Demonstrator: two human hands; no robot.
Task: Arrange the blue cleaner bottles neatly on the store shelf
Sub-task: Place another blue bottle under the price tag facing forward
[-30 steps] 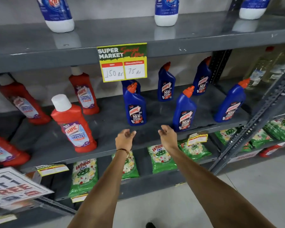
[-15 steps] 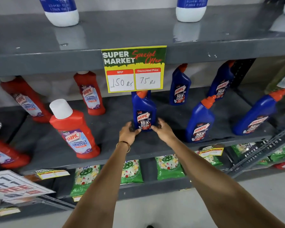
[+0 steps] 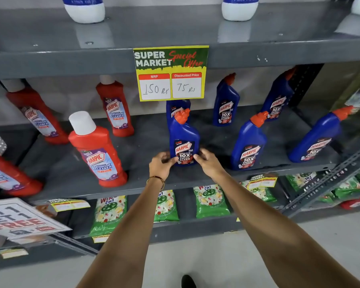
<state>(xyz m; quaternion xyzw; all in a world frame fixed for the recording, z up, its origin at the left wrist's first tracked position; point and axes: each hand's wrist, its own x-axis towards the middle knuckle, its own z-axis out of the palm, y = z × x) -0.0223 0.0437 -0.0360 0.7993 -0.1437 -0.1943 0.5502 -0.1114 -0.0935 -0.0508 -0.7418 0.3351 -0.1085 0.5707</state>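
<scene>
A supermarket aisle: grey metal shelves (image 3: pixel 50 59) stocked with rows of blue cleaner bottles (image 3: pixel 248 146) and red cleaner bottles (image 3: pixel 100 156), a "Super Market Special Offer" price card (image 3: pixel 170 72), and green detergent packets (image 3: pixel 211 202) below.

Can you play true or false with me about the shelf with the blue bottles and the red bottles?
1. Both hands are on one blue bottle. True: the left hand and right hand touch its lower sides.
2. The yellow price sign says the discounted price is 150. False: it says 75; 150 is the MRP.
3. The red bottles have orange caps. False: the nearest red bottle has a white cap.
4. Green packets lie on the shelf below. True.
5. The held bottle lies on its side. False: it stands upright.
</scene>
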